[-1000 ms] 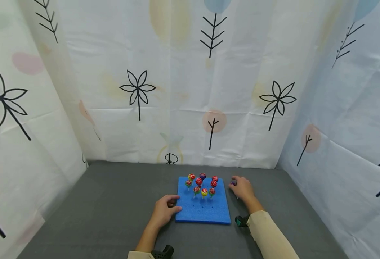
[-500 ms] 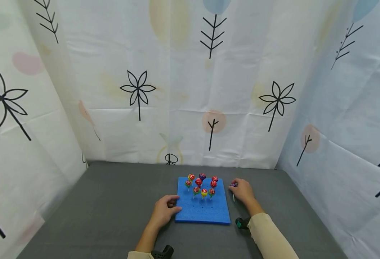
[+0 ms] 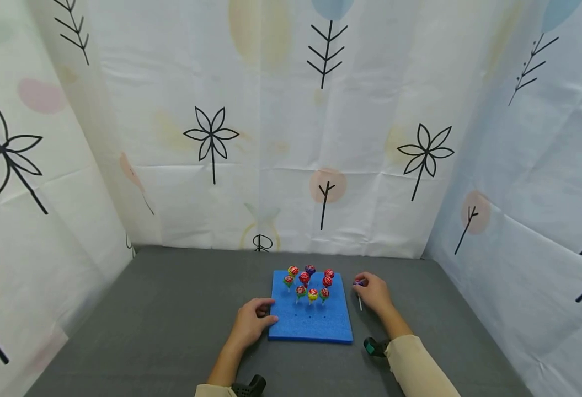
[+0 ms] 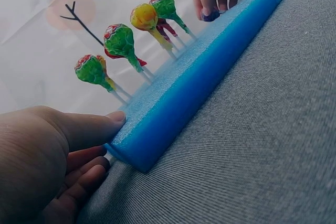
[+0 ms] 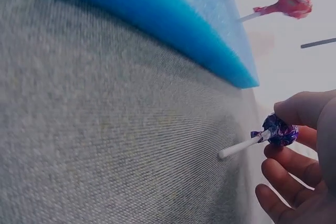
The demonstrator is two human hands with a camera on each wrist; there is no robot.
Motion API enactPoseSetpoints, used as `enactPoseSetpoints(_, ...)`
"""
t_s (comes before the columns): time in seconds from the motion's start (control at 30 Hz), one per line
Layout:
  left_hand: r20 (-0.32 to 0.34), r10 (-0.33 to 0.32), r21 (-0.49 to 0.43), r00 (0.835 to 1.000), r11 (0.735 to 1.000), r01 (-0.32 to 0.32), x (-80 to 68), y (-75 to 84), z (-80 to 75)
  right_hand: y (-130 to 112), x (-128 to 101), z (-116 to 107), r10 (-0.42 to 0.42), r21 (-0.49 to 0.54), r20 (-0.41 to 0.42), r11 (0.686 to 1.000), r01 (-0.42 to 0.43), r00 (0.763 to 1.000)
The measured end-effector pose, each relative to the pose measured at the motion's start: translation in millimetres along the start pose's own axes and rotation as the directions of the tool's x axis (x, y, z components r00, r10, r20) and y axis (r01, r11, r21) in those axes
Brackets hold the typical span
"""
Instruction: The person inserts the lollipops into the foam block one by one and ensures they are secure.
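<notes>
A blue foam board (image 3: 311,320) lies on the grey table, with several wrapped lollipops (image 3: 308,284) standing upright in its far half. My left hand (image 3: 251,322) rests at the board's near left corner, thumb (image 4: 92,128) pressed on the foam (image 4: 199,80), fingers curled under beside it. My right hand (image 3: 374,293) is just right of the board and pinches a purple-wrapped lollipop (image 5: 279,130) by its head. Its white stick (image 5: 240,147) points down toward the cloth and hangs just above it.
The grey cloth table (image 3: 171,320) is enclosed by white curtains printed with black flowers and trees (image 3: 211,138) on three sides. Small holes (image 3: 310,318) dot the board's near half. Black and teal wrist-camera mounts (image 3: 372,346) sit near both forearms.
My right hand has drawn slightly back toward me and lifted the purple lollipop off the table, so its stick now shows below the hand. The left hand has stayed put.
</notes>
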State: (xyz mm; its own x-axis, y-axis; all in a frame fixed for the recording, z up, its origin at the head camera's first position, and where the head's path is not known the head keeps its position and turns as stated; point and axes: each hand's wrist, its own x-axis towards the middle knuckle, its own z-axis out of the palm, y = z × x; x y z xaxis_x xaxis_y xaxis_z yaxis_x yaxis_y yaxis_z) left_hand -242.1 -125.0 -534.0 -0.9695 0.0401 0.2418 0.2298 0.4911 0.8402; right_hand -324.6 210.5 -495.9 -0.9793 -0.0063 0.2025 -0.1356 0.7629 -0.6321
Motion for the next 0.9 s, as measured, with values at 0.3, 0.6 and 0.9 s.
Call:
enactPoseSetpoints(0.3, 0.000, 0.000, 0.007, 1.000, 1.000, 0.000, -0.3, 1.3, 0.0, -3.0, -8.8, -7.2, -0.035, 0.069, -0.044, 0.997, 0.038, 0.998)
enactPoseSetpoints(0.6, 0.004, -0.008, 0.003, 1.000, 1.000, 0.008, 0.9, 0.9, 0.2, -10.1, -18.9, -14.0, -0.067, 0.149, -0.128, 0.985, 0.086, 0.989)
enactPoseSetpoints(0.9, 0.010, -0.004, -0.004, 1.000, 1.000, 0.004, 0.7, 1.0, -0.3, -20.0, -35.2, -16.3, -0.082, 0.201, -0.173, 0.973, 0.117, 0.981)
